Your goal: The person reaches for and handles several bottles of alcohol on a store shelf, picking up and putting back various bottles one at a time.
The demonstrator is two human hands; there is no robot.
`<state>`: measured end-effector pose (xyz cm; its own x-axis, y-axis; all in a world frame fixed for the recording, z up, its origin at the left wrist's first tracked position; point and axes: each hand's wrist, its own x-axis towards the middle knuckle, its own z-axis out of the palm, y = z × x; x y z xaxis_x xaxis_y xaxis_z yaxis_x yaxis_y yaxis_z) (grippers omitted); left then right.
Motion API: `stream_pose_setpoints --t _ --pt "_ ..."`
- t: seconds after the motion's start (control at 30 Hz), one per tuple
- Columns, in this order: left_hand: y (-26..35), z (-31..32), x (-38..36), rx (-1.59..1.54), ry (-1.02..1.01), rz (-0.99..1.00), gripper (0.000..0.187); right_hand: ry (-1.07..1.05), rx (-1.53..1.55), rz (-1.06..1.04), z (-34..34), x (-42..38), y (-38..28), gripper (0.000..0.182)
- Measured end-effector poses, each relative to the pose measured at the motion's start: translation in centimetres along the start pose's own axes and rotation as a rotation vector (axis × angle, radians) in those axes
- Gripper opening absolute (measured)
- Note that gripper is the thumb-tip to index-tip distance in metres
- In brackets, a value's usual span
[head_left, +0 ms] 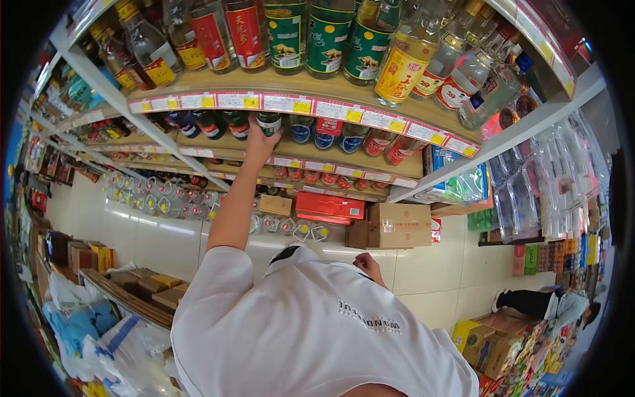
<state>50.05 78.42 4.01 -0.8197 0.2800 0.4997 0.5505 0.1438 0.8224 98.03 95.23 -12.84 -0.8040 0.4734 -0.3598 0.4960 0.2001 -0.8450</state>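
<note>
My left hand (263, 137) reaches out to the second shelf, its fingers wrapped round a glass bottle (269, 124) with a dark green and white label. The bottle's upper part is hidden under the shelf above. Beside it on the left stands another green-labelled bottle (236, 124); on the right is a blue-labelled bottle (301, 130). My right hand (368, 266) hangs low in front of my body, far from the shelf. Its fingers are curled closed, and no object shows in them.
Above my left hand, the upper shelf edge (278, 100) carries price tags and several large liquor bottles. Cardboard boxes (399, 225), a red box (329, 206) and plastic jugs (155, 200) stand low down. A person (549, 306) is at the right, near stacked goods. Plastic bags (122, 347) lie at left.
</note>
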Motion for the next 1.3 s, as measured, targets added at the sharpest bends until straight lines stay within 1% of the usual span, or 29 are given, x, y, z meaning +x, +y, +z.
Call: stream_pose_setpoints --t 0.07,0.2,0.23,0.27,0.33,0.37,0.4,0.43,0.5,0.53,0.57,0.63,0.67,0.7,0.73,0.77,0.83,0.87,0.9,0.97,1.0,1.07,1.1,1.13,1.17,1.23,1.3 --pt "0.9 -0.5 -0.4 0.020 -0.002 0.016 0.076 -0.015 0.004 -0.030 0.1 0.1 0.5 0.024" --pt "3.1 -1.5 -1.2 -0.036 -0.059 -0.147 0.078 -0.027 -0.009 -0.043 -0.5 0.7 0.8 0.022" --pt "3.1 -1.7 -1.7 -0.036 -0.058 -0.143 0.077 -0.042 -0.015 -0.050 -0.6 0.9 0.9 0.021" --pt "3.0 -1.6 -2.3 -0.035 -0.057 -0.137 0.077 -0.047 0.012 -0.109 -0.6 0.9 0.7 0.019" --pt "4.7 -1.8 -4.1 0.007 -0.031 -0.129 0.074 -0.059 0.004 -0.113 -0.7 1.1 0.3 0.017" --pt "4.5 -1.8 -5.0 0.000 -0.016 -0.016 0.072 -0.062 0.003 -0.107 -0.9 0.8 -0.2 0.017" --pt "5.8 -1.9 -6.3 -0.013 -0.026 -0.121 0.070 -0.070 0.036 -0.052 -1.0 0.8 -0.9 0.016" --pt "7.2 -1.9 -7.9 -0.027 -0.037 -0.230 0.068 -0.077 0.088 -0.043 -1.4 0.9 -1.5 0.014" --pt "9.4 -1.9 -10.5 -0.218 -0.053 -0.379 0.063 -0.094 0.188 -0.014 -2.5 1.2 -3.4 0.012" --pt "8.7 -1.4 -11.9 -0.315 -0.062 -0.436 0.062 -0.109 0.237 -0.042 -2.9 1.6 -4.1 0.012" --pt "9.0 -1.2 -13.2 -0.323 -0.079 -0.504 0.061 -0.125 0.286 -0.072 -3.3 2.1 -4.9 0.012" --pt "9.4 -0.3 -15.7 -0.360 -0.055 -0.495 0.061 -0.164 0.332 -0.118 -3.7 2.9 -7.3 0.012" --pt "9.4 0.0 -16.9 -0.275 -0.081 -0.541 0.061 -0.190 0.327 -0.136 -3.9 2.9 -9.4 0.013" --pt "10.9 0.0 -17.8 -0.275 -0.085 -0.533 0.063 -0.219 0.322 -0.154 -4.2 2.9 -11.7 0.014" --pt "12.2 0.1 -18.7 -0.312 -0.084 -0.557 0.063 -0.272 0.298 -0.104 -4.5 2.6 -14.1 0.018" --pt "13.2 0.2 -19.4 -0.347 -0.083 -0.579 0.064 -0.295 0.340 -0.152 -4.0 2.8 -15.3 0.021" --pt "14.3 0.2 -21.1 -0.249 -0.129 -0.585 0.064 -0.347 0.430 -0.243 -2.7 3.3 -17.3 0.027" --pt "15.7 -0.1 -21.5 -0.257 -0.144 -0.604 0.064 -0.433 0.409 -0.220 -2.6 2.8 -19.6 0.039" --pt "17.1 -0.5 -21.9 -0.221 -0.168 -0.584 0.067 -0.458 0.443 -0.236 -1.9 2.4 -21.2 0.042" --pt "17.0 -0.6 -23.6 -0.316 -0.169 -0.596 0.073 -0.504 0.513 -0.262 -0.3 1.4 -23.7 0.048" --pt "17.1 -0.7 -24.5 -0.322 -0.158 -0.591 0.072 -0.560 0.517 -0.253 0.3 0.9 -24.7 0.056" --pt "17.1 -1.0 -25.6 -0.336 -0.137 -0.563 0.069 -0.624 0.554 -0.276 2.3 0.4 -25.0 0.059" --pt "17.4 -1.4 -25.7 -0.275 -0.139 -0.528 0.070 -0.654 0.572 -0.288 3.2 0.3 -24.8 0.060" --pt "17.9 -1.9 -26.0 -0.216 -0.144 -0.497 0.071 -0.578 0.460 -0.367 4.9 0.8 -23.4 0.069" --pt "18.7 -2.4 -26.1 -0.157 -0.151 -0.468 0.072 -0.568 0.436 -0.374 5.7 0.6 -23.5 0.070" --pt "20.1 -3.5 -25.9 -0.133 -0.158 -0.541 0.073 -0.526 0.384 -0.381 6.9 0.2 -23.6 0.072" --pt "20.2 -4.0 -26.0 -0.088 -0.174 -0.580 0.072 -0.505 0.317 -0.319 6.9 -0.5 -25.3 0.069"
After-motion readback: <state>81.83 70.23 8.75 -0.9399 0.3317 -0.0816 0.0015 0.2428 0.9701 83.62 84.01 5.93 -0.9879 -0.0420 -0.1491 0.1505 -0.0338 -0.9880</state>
